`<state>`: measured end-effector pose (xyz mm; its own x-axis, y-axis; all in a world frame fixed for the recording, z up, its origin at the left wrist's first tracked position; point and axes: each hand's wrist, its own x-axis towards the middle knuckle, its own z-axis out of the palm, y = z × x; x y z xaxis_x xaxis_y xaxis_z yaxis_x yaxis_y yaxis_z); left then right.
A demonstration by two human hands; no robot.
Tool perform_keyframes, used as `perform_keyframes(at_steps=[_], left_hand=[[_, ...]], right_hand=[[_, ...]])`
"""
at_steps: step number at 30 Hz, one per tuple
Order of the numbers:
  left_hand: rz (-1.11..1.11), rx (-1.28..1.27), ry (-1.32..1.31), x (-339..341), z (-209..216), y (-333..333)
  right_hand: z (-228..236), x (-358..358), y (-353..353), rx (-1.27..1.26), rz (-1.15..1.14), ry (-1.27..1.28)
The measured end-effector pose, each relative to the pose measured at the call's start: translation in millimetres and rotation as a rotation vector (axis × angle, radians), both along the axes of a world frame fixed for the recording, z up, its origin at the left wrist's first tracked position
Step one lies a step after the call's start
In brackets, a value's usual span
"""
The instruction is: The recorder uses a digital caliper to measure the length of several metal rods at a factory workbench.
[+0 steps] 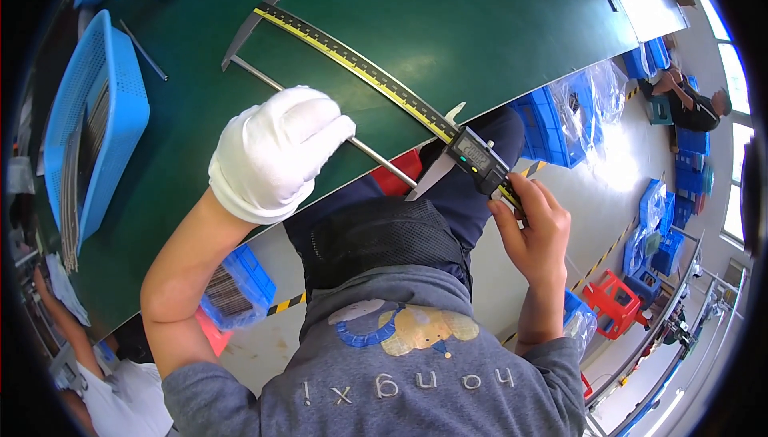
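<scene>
My left hand (280,149), in a white glove, is closed around a thin metal rod (372,151). The rod runs slantwise between the two jaws of a long digital caliper (352,61). One rod end meets the far-left jaw (240,37) over the green table; the other meets the sliding jaw (432,177) near my lap. My bare right hand (532,225) pinches the caliper beside its display (478,155), at the beam's near end. The caliper's beam, black with a yellow edge, lies slantwise above the table. My left fingertips are partly hidden by the glove's folds.
The green table (496,21) spreads ahead. A blue basket (120,101) of long rods stands at the left, with a loose rod (144,49) beside it. Blue crates (552,125) and a red stool (612,305) stand right. Another person (692,105) sits far right; someone (120,393) is lower left.
</scene>
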<state>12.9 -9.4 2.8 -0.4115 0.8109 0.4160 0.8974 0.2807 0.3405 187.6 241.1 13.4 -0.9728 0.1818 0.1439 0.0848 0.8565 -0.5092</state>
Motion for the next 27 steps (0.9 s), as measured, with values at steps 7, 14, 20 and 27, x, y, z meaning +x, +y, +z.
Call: perform_keyframes(at_steps=[7,14,20,27], left_hand=[[-0.035,0.005,0.036,-4,1,-1],[-0.111,-0.044,0.046,-4,11,4],[-0.135,-0.067,-0.001,-2,12,5],[-0.169,-0.087,-0.035,6,11,8]], right_hand=[[-1,-1,1,0.064,-0.036,-0.008],[-4,-2,-2,0.034,-0.028,-0.019],[1,-2,-5,0.044,-0.014,-0.05],[1,0,-7,0.045,-0.013,-0.062]])
